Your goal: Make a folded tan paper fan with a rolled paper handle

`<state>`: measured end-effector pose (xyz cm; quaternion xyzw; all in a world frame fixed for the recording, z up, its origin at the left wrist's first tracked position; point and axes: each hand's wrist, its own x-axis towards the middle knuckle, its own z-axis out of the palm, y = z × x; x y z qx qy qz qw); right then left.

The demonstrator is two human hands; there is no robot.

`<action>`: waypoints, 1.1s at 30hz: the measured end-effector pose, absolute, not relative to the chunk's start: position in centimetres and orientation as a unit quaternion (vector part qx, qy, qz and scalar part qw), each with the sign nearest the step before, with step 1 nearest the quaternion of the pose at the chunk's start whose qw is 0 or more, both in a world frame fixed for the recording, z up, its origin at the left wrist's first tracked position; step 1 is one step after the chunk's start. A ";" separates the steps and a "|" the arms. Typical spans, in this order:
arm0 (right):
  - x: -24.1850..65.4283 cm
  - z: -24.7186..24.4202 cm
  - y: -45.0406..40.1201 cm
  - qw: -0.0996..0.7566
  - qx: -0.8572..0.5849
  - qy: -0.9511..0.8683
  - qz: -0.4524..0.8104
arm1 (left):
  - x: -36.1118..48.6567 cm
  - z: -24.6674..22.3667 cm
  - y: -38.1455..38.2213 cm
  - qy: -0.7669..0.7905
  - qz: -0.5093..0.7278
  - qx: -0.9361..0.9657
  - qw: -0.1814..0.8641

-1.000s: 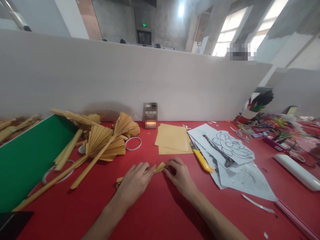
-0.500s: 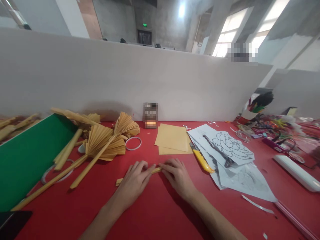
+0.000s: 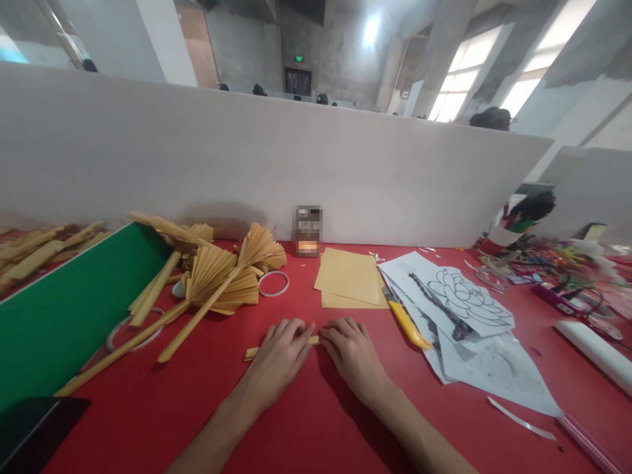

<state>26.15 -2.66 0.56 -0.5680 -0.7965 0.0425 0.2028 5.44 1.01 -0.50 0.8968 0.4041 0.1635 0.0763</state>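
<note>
A narrow folded strip of tan paper (image 3: 251, 354) lies across the red table in front of me. My left hand (image 3: 282, 352) is closed over its left part, with the strip's end sticking out past the wrist side. My right hand (image 3: 353, 352) has its curled fingers on the strip's right end, which they mostly hide. Only a short piece of the strip shows between the two hands. Just beyond them lie flat tan paper sheets (image 3: 348, 276). A yellow utility knife (image 3: 407, 322) rests to the right of the sheets.
Pleated paper fans (image 3: 212, 280) and rolls lie at the left, beside a green board (image 3: 83, 309). A tape ring (image 3: 274, 284) sits near them. At the right are white papers with a flower drawing (image 3: 467, 296) and a white bar-shaped object (image 3: 592, 355). A white partition (image 3: 276, 164) stands behind.
The whole view has shifted slightly, so everything appears a little further right and lower. Both hands stay on the paper strip, with only slight finger movement.
</note>
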 end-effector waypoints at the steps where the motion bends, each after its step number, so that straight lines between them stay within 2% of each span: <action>1: 26.1 0.6 -2.7 0.200 -0.568 -0.797 0.049 | 5.4 -0.4 1.0 0.405 0.163 0.897 0.072; 12: 27.9 0.3 -2.5 0.281 -0.591 -0.742 0.145 | 4.6 -0.5 1.4 0.440 0.221 0.868 0.072; 20: 31.2 0.3 -2.0 0.325 -0.587 -0.731 0.128 | 3.4 -0.4 2.8 0.455 0.367 0.787 0.199; 24: 31.2 0.1 -1.9 0.326 -0.566 -0.745 0.136 | 3.6 -0.7 2.7 0.433 0.392 0.771 0.254; 33: 31.7 1.1 -1.6 0.346 -0.552 -0.741 0.161 | 2.7 -1.2 3.3 0.421 0.358 0.808 0.205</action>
